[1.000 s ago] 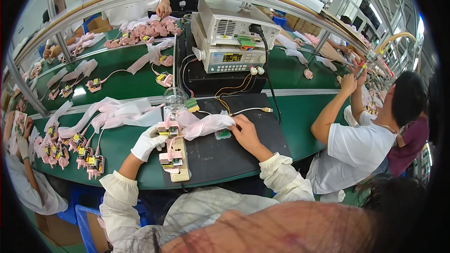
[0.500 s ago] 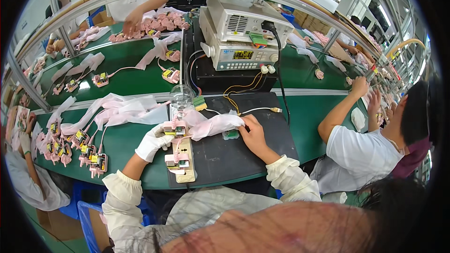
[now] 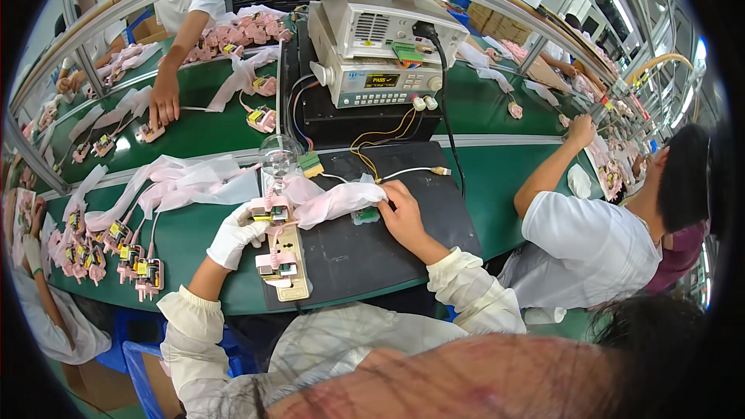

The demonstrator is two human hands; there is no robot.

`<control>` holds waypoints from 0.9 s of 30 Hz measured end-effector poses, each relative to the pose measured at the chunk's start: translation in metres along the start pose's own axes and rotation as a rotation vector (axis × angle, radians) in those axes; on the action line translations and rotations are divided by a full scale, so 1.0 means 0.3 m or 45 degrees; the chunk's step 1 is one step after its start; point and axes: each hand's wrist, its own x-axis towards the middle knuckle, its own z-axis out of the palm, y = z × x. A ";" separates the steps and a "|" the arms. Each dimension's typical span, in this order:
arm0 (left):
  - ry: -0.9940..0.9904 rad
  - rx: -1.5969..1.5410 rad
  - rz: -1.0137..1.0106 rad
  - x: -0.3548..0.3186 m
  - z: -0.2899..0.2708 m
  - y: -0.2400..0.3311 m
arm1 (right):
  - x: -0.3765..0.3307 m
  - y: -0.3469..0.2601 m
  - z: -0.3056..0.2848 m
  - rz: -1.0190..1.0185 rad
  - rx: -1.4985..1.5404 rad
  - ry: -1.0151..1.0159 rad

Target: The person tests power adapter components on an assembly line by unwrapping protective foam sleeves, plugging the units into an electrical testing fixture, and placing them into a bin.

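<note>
On the black mat [image 3: 388, 244] in front of the person, a beige power strip [image 3: 289, 268] lies lengthwise, with a pink-wrapped charger unit [image 3: 277, 264] plugged into it near its middle. At the far end of the strip, the left hand [image 3: 233, 233], in a white glove, is closed around a second unit [image 3: 270, 213] with a yellow label, holding it at the strip's end socket; whether its prongs are fully seated cannot be told. To the right of the strip, the bare right hand [image 3: 401, 213] rests on the mat with its fingers curled over the end of a pink foam sleeve [image 3: 335, 203], and a small green circuit piece [image 3: 365, 216] lies just beside it. The step in hand looks like plugging a unit in for an electrical check; the next move would call for pressing it squarely into the socket while the right hand steadies the sleeved lead. Just beyond the strip stands a clear bulb [image 3: 278, 157]. Left of the strip, on the green belt [image 3: 186, 233], more units [image 3: 116, 252] lie in a cluster. Farther back, beyond the mat, a grey bench tester [image 3: 372, 70] shows a lit display, with yellow leads [image 3: 380, 136] running down to the mat. Across the belt another worker's hand [image 3: 164, 105] presses on a part.
</note>
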 end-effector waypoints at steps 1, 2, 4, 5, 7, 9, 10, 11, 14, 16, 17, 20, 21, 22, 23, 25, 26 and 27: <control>-0.016 -0.033 0.003 0.001 -0.005 -0.009 | 0.001 0.001 0.000 0.018 0.002 -0.006; -0.021 -0.033 -0.006 0.007 -0.004 -0.009 | 0.006 0.008 -0.001 0.029 0.000 -0.004; 0.001 -0.032 0.013 -0.002 -0.001 -0.007 | 0.008 0.012 -0.002 -0.026 0.045 0.008; -0.010 -0.063 0.015 0.000 -0.022 -0.034 | 0.017 0.008 -0.002 -0.109 0.057 0.086; -0.005 -0.081 -0.036 0.017 -0.026 -0.037 | 0.033 0.009 -0.001 -0.043 0.164 0.116; -0.018 -0.074 -0.036 0.022 -0.024 -0.040 | 0.023 0.028 0.005 0.054 0.249 0.094; -0.013 -0.075 -0.031 0.022 -0.025 -0.041 | 0.022 0.028 0.006 0.047 0.224 0.058; -0.008 -0.074 -0.025 0.022 -0.027 -0.041 | 0.022 0.026 0.008 0.038 0.200 0.022; -0.021 -0.187 0.032 0.021 -0.013 -0.048 | 0.022 0.012 0.014 0.000 0.161 0.056; 0.003 -0.252 0.056 0.004 -0.004 -0.044 | 0.023 0.012 0.016 -0.033 0.111 0.009; 0.010 -0.227 0.069 0.013 -0.006 -0.059 | 0.023 0.015 0.014 -0.056 0.048 -0.028; 0.028 -0.204 0.177 0.010 0.015 -0.060 | 0.024 0.014 -0.004 -0.096 0.029 -0.024; 0.083 -0.311 0.173 0.011 0.034 -0.052 | 0.026 0.014 -0.012 -0.043 0.088 -0.063; 0.136 -0.420 0.170 0.005 0.044 -0.038 | 0.021 0.011 -0.015 -0.070 0.102 -0.069; 0.109 -0.449 0.241 -0.012 0.032 -0.012 | 0.014 0.005 -0.018 -0.011 0.114 -0.080; 0.135 -0.617 0.401 -0.035 0.031 0.021 | 0.011 -0.057 -0.034 -0.060 0.053 -0.063; 0.176 -0.664 0.470 -0.063 0.028 0.034 | 0.005 -0.075 -0.038 -0.079 0.063 -0.067; 0.208 -0.653 0.507 -0.095 0.024 0.049 | -0.004 -0.086 -0.049 -0.214 -0.086 0.116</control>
